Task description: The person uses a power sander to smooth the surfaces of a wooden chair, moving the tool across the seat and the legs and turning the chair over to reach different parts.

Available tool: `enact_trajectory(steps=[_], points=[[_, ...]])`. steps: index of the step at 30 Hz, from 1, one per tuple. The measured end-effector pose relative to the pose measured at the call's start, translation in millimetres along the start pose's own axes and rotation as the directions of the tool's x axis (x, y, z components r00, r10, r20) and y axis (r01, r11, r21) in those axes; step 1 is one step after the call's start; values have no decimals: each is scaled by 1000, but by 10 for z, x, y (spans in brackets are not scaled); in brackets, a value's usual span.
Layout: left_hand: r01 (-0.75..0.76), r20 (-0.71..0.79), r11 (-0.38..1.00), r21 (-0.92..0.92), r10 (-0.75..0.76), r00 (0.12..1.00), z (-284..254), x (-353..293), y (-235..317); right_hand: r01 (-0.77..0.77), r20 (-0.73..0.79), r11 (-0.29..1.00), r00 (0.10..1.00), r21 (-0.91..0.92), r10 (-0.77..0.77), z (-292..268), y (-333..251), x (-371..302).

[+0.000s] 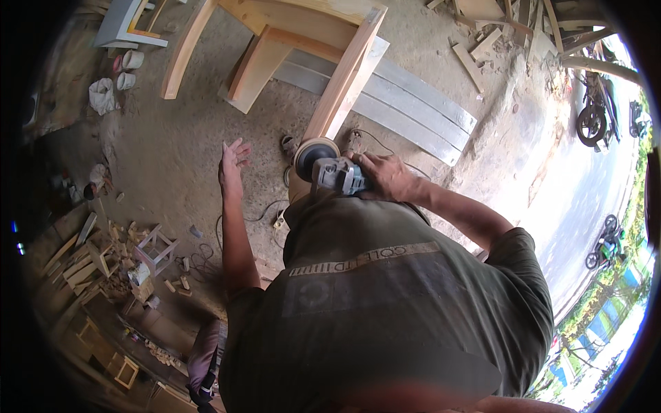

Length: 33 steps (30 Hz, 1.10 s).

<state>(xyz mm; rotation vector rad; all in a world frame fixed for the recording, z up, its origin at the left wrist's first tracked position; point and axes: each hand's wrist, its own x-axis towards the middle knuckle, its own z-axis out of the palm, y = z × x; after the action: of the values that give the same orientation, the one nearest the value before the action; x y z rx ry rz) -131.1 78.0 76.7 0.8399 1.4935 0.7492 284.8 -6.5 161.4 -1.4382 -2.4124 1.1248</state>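
In front of my body, my right hand [389,177] is wrapped round an angle grinder [339,175] with a round sanding disc [316,157]. The disc sits at the near end of a long wooden leg [336,100] of a pale furniture frame [303,24]; whether the two touch I cannot tell. My left hand [234,164] hangs in the air to the left of the disc. It is empty, its fingers spread apart.
Grey-painted boards [413,110] lie on the floor beneath the frame. A cord [379,141] runs near the grinder. Scrap wood [475,58] lies at far right, with more offcuts [89,258] at left. Another person [208,354] is at lower left. White buckets [132,60] stand far left.
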Motion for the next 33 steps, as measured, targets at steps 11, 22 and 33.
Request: enact_trajectory(steps=[11, 22, 33], points=[[-186, 341, 959, 215, 105, 934, 1235, 7, 256, -208, -340, 901, 875, 380, 345, -787, 984, 265], [67, 660, 997, 29, -70, 748, 1435, 177, 396, -434, -458, 855, 722, 284, 519, -2109, 1152, 1011], [42, 877, 999, 11, -30, 479, 1216, 765, -31, -482, -369, 866, 787, 132, 494, -2129, 465, 2879]])
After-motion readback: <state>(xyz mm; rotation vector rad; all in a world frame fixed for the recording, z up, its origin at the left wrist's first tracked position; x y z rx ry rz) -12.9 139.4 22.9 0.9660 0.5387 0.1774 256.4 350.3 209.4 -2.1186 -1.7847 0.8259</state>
